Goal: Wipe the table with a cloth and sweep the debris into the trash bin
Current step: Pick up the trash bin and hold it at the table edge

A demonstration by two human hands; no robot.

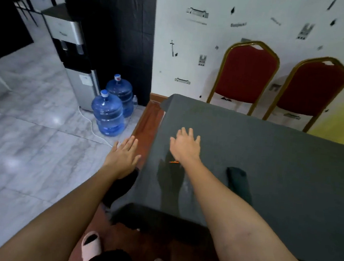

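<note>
A table covered in dark grey cloth [268,159] fills the right half of the view. A folded dark cloth [238,183] lies on it to the right of my right forearm. My right hand [185,146] hovers over the table's left part, fingers spread, holding nothing. A small orange scrap [174,162] lies on the table just below that hand. My left hand [123,157] is stretched out flat beyond the table's left edge, empty. Under it sits a black bin-like shape [120,186], partly hidden by my left arm.
Two red chairs [246,76] with gold frames stand behind the table against a patterned white wall. Two blue water jugs [109,114] and a water dispenser [77,59] stand on the marble floor to the left. My slippered foot [91,246] is at the bottom.
</note>
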